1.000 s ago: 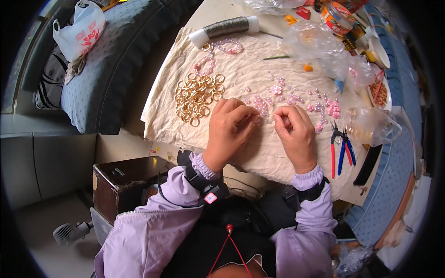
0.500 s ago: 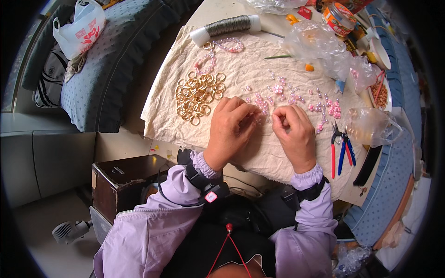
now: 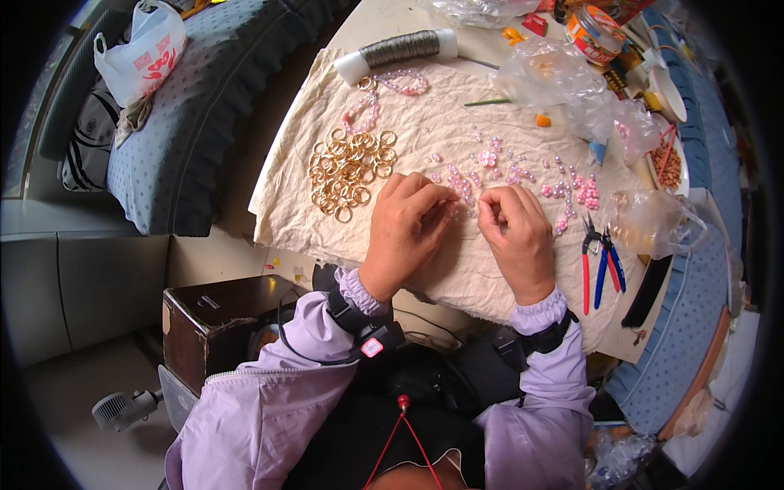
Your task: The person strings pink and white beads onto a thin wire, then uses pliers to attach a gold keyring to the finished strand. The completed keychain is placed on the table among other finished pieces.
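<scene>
Both my hands are over a cream cloth (image 3: 282,180), close together with a small gap between them. My left hand (image 3: 408,224) is closed in a pinch, its fingertips by the loose pink and lilac beads (image 3: 463,186). Tiny pale bits show at those fingertips, too small to name. My right hand (image 3: 520,241) is closed too, thumb against forefinger; whatever it grips cannot be made out. To the left of my left hand lies a heap of gold rings (image 3: 347,167). Beyond the heap are strung pink bead loops (image 3: 362,114), one by a gold ring.
A spool of grey wire (image 3: 400,49) lies at the cloth's far edge. Red-handled and blue-handled pliers (image 3: 603,265) rest right of my right hand. Clear plastic bags (image 3: 653,224), an orange-labelled jar (image 3: 594,34) and a bowl of brown beans or nuts (image 3: 670,167) stand along the right.
My right hand has shifted very slightly toward my left. Both hands keep their pinch, and the things on the cloth lie as before.
</scene>
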### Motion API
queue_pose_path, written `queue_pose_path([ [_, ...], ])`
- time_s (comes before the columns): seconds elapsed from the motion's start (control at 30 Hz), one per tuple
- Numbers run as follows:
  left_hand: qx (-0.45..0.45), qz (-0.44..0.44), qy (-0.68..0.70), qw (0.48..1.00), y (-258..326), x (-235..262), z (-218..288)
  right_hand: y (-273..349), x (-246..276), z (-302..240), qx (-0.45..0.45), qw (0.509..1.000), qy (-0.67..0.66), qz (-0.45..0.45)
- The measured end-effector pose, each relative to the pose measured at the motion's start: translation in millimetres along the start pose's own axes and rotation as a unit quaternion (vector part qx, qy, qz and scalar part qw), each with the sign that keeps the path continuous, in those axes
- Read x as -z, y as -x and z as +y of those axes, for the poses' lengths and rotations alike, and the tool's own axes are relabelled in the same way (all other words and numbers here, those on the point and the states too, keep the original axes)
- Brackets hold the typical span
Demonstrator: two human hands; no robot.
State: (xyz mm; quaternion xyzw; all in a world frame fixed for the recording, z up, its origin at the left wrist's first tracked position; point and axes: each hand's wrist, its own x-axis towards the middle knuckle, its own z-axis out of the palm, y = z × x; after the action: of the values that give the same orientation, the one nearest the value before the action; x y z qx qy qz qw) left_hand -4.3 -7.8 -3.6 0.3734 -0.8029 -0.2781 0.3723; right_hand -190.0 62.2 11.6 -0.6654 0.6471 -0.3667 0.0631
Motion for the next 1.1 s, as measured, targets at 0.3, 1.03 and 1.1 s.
queue_pose_path([
  [0.3, -0.033, 0.007, -0.030, 0.999, -4.3, -6.4, 1.0, -0.2, 1.2, -0.6, 0.010, 1.000, 0.023, 0.000],
  [1.03, -0.069, 0.017, 0.009, 0.997, -6.5, -5.7, 0.6, -1.7, 2.8, 1.4, -0.003, 0.993, -0.119, 0.014],
  [1.1, -0.060, 0.013, 0.011, 0.998, -6.3, -4.7, -0.6, -0.8, 4.5, 1.8, -0.016, 0.992, -0.128, 0.015],
])
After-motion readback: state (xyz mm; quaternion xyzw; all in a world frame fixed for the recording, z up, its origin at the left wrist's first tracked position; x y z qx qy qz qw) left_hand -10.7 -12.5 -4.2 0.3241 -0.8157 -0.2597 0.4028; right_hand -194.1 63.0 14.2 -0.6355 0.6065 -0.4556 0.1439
